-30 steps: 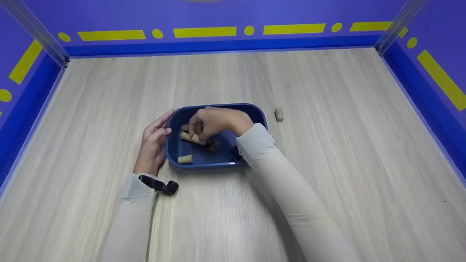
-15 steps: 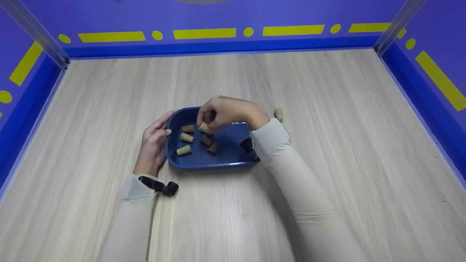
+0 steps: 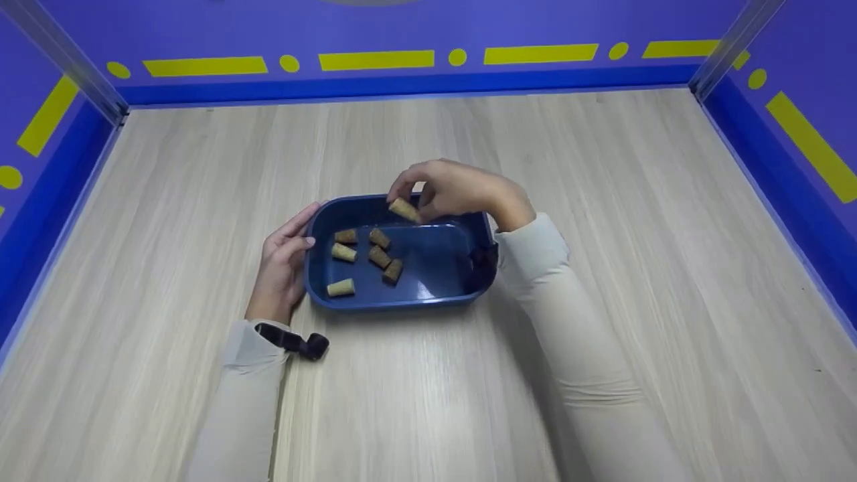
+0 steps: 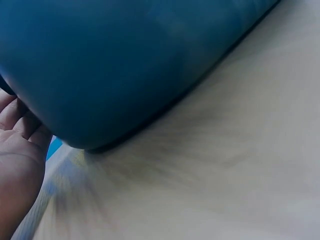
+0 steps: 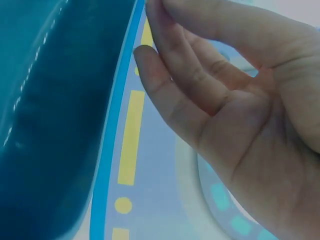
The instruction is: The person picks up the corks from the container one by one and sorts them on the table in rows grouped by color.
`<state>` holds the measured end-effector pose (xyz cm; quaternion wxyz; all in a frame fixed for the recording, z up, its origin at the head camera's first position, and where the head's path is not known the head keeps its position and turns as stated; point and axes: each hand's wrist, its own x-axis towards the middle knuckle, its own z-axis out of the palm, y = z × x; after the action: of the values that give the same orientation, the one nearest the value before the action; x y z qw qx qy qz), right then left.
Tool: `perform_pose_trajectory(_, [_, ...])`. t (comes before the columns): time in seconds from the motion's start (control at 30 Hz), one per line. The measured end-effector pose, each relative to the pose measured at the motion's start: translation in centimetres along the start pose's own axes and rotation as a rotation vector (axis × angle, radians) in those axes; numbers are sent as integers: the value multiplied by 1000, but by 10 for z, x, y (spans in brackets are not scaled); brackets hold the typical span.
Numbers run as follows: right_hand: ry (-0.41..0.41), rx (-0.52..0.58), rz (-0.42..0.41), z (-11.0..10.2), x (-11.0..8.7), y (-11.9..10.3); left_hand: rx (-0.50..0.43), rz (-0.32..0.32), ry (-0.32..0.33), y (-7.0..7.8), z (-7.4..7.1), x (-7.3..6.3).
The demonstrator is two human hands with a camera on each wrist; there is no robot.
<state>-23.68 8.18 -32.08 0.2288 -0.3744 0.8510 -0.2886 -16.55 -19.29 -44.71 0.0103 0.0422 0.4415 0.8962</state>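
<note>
A dark blue rectangular bin (image 3: 395,304) sits on the table in the head view, with several tapered corks inside. Two are pale: one cork (image 3: 341,288) near the front left and another cork (image 3: 344,252) farther back. Several browner corks (image 3: 379,257) lie close to them. My left hand (image 3: 278,268) holds the bin's left end, thumb at the rim and fingers along the outer wall. My right hand (image 3: 458,187) pinches a light brown cork (image 3: 404,209) between thumb and fingers, over the back part of the bin. In the right wrist view the pinched cork is out of sight.
Purple and blue walls (image 3: 415,80) with yellow marks bound the wooden table (image 3: 602,201) at the back and sides. A black camera (image 3: 313,346) is strapped to the left wrist. Another dark device (image 3: 482,258) by the right cuff overlaps the bin's right end.
My right hand has lifted the cork and moved right and back, uncovering brown corks below. The loose cork seen right of the bin is now hidden behind my right arm. My left hand stays put.
</note>
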Motion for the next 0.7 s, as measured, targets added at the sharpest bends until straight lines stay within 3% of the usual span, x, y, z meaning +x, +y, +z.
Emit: perform_pose_trajectory(0.7, [244, 104, 36, -15, -43, 42, 7, 5, 3, -1, -2, 1])
